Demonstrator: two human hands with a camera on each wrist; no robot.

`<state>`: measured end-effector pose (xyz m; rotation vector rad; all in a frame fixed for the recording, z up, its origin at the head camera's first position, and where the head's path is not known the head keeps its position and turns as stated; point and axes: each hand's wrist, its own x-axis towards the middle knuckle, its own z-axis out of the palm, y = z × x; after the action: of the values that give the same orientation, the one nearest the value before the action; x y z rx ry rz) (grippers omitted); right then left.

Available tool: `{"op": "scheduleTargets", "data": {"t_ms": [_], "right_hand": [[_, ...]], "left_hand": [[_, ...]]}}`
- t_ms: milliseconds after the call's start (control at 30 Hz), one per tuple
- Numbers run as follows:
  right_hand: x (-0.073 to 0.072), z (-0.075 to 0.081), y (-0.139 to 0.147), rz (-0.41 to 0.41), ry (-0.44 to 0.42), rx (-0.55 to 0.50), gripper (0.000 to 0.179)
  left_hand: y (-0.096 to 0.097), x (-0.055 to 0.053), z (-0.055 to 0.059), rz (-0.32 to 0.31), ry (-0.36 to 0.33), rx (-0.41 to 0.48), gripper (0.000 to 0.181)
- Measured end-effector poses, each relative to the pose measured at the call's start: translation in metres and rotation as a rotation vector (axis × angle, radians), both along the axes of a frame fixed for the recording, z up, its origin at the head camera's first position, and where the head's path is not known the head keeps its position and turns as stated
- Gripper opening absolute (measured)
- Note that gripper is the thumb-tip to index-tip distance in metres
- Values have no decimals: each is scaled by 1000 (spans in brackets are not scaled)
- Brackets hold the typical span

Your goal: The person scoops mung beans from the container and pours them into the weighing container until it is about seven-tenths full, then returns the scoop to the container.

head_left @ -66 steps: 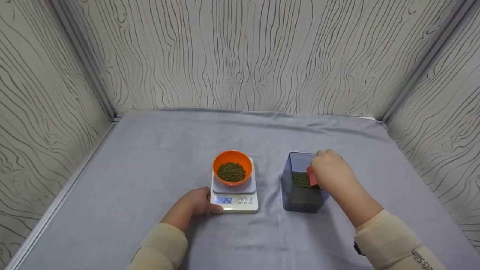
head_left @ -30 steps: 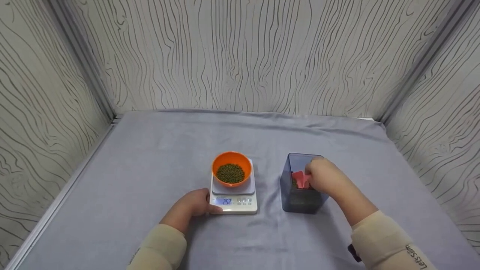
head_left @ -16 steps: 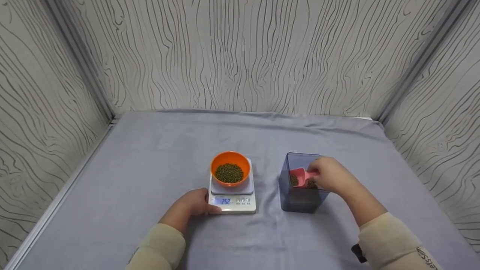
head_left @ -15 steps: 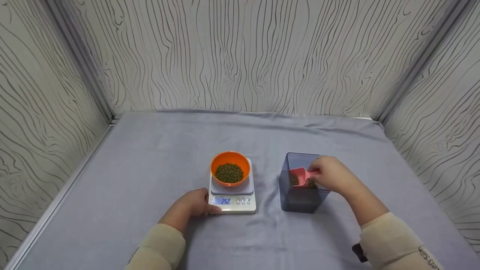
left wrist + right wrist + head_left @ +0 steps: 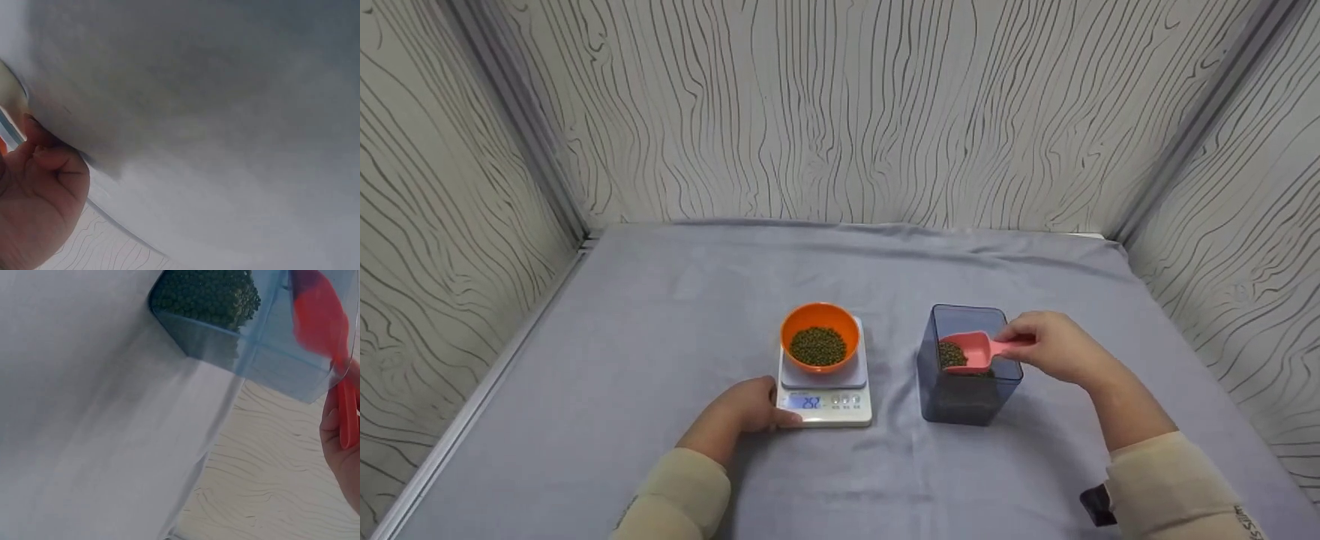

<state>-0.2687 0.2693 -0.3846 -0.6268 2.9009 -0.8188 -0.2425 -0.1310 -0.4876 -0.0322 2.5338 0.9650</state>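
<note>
In the head view my right hand (image 5: 1054,346) pinches the handle of a pink scoop (image 5: 979,351). Small green beans (image 5: 952,354) fill the front of the scoop, held level at the mouth of a clear bluish container (image 5: 964,401). Through its wall, the right wrist view shows a heap of green beans (image 5: 205,295) and the scoop (image 5: 320,318). My left hand (image 5: 746,405) grips the left edge of a white kitchen scale (image 5: 847,416), thumb on top. An orange bowl (image 5: 822,311) partly filled with the same beans stands on it; the display seems to read 252.
A grey-blue cloth (image 5: 660,300) covers the table, with some creases. Wood-grain panels (image 5: 840,112) enclose it at the back and sides. A dark object (image 5: 1099,504) is visible at the right forearm's sleeve.
My right hand has moved back and to the right, lifting the scoop from down among the beans to the container's mouth with beans in it. The left hand, scale and bowl stay put.
</note>
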Motion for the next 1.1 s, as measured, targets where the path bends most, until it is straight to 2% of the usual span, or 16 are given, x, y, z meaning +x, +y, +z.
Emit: {"op": "scheduleTargets", "data": {"t_ms": [233,467,733,967,1100], "right_hand": [[3,-6,15,-27,-73,-137,22],[4,-12,25,-47,-79,-211,23],[6,-28,40,-87,-67,-376,24],[11,-43,42,-159,-90,-467,31],[11,-52,40,-149,-101,-544,31]], "left_hand": [[0,0,0,26,-11,30,48],[-1,1,-1,18,-1,25,44],[-1,0,-2,15,-7,16,45],[-1,-1,-5,22,-16,32,45],[-1,-1,-4,12,-3,26,44]]}}
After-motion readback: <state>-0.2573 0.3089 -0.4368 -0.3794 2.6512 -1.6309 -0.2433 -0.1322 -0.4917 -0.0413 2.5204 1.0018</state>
